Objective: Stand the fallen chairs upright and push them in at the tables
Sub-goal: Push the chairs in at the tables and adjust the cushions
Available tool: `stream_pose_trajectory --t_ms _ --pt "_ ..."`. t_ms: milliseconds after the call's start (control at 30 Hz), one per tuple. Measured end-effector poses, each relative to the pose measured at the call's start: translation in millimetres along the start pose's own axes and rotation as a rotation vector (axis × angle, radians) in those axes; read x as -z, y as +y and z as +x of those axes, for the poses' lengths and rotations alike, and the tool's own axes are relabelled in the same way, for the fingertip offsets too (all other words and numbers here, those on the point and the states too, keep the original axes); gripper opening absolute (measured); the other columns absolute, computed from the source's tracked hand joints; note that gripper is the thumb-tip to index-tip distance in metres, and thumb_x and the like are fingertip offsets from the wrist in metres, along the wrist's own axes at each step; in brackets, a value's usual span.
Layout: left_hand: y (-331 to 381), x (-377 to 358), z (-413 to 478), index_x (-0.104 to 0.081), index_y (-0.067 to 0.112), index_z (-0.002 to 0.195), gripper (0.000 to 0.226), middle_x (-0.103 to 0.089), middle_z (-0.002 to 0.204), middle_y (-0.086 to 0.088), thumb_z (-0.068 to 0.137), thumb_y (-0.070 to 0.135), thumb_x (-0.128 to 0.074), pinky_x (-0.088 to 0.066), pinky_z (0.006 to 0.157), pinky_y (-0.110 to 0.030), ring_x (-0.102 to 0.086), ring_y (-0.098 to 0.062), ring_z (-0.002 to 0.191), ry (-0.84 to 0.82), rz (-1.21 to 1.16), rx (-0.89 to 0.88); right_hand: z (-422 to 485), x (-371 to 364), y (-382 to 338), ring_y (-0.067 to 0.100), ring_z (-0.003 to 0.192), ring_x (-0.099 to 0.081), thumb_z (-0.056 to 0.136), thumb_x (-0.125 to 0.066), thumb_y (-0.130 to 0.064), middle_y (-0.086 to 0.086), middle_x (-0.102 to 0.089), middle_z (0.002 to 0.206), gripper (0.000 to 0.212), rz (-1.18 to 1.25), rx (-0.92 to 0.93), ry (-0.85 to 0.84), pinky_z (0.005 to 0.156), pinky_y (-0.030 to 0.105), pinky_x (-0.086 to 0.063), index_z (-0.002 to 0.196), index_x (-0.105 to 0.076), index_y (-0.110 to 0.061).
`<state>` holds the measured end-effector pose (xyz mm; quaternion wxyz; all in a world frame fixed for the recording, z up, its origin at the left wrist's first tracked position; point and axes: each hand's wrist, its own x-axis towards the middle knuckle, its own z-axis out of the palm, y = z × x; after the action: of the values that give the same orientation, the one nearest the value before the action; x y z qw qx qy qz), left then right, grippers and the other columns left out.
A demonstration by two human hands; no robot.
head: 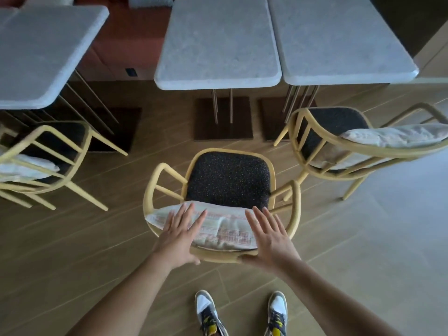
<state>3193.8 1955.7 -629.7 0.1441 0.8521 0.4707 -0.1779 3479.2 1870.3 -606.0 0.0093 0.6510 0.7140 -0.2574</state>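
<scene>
Tables [218, 44]: three, grey tops. Chair [229, 180]: upright, short of the middle table, not pushed in; two more stand beside it. Left hand [179, 235] and right hand [269, 235]: open, flat on its backrest cushion [223, 226]; ungripped, an uneven shove may skew the chair.

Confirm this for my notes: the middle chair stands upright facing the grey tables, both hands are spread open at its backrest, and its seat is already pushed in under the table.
One part is wrong. In the head view the middle chair stands clear of the grey table, with bare floor between them; its seat is not yet pushed in. The rest holds: it is upright, with the left hand and right hand spread open at its backrest.
</scene>
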Motion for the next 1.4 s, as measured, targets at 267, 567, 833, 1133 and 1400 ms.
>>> stream_pose_trajectory --t_ms 267,567,833,1133,1400 --pt "-43 -14 29 0.043 0.045 0.151 0.158 0.049 0.16 -0.011 0.06 0.079 -0.082 0.036 0.112 -0.064 0.045 -0.038 0.146 -0.127 0.13 -0.207 28 -56 -36 0.044 0.157 0.024 0.09 -0.077 -0.043 0.013 0.024 0.175 0.132 -0.185 -0.084 -0.071 0.124 0.076 0.009 0.159 0.034 -0.031" --pt "-63 -18 39 -0.002 0.038 0.167 0.13 -0.03 0.171 -0.018 0.073 0.007 -0.085 -0.026 0.12 -0.071 -0.031 -0.039 0.159 0.003 0.128 -0.263 53 -47 -24 0.05 0.152 -0.042 0.07 -0.091 -0.028 0.016 -0.046 0.166 0.112 -0.276 0.01 -0.048 0.119 0.077 -0.023 0.166 -0.033 -0.026" --pt "-84 24 113 0.023 0.041 0.162 0.123 -0.007 0.175 -0.013 0.09 0.006 -0.071 -0.014 0.125 -0.066 -0.013 -0.034 0.163 0.01 0.123 -0.187 139 5 4 0.046 0.152 -0.043 0.077 -0.083 -0.019 0.014 -0.046 0.166 0.1 -0.278 0.039 0.011 0.122 0.075 -0.025 0.165 -0.036 -0.023" --pt "-114 67 199 0.029 0.042 0.157 0.141 -0.011 0.175 -0.013 0.081 0.021 -0.087 -0.017 0.125 -0.067 -0.015 -0.036 0.162 0.025 0.143 -0.115 239 55 39 0.04 0.162 -0.024 0.093 -0.073 -0.022 0.009 -0.028 0.176 0.096 -0.241 0.087 0.049 0.128 0.067 -0.003 0.17 -0.017 -0.023" --pt "-137 104 269 0.027 0.043 0.16 0.143 -0.007 0.176 -0.011 0.079 0.028 -0.09 -0.013 0.126 -0.068 -0.011 -0.034 0.164 0.024 0.166 -0.078 315 91 62 0.034 0.165 -0.016 0.096 -0.071 -0.023 0.005 -0.02 0.178 0.097 -0.243 0.079 0.11 0.127 0.058 0.01 0.17 -0.009 -0.022"
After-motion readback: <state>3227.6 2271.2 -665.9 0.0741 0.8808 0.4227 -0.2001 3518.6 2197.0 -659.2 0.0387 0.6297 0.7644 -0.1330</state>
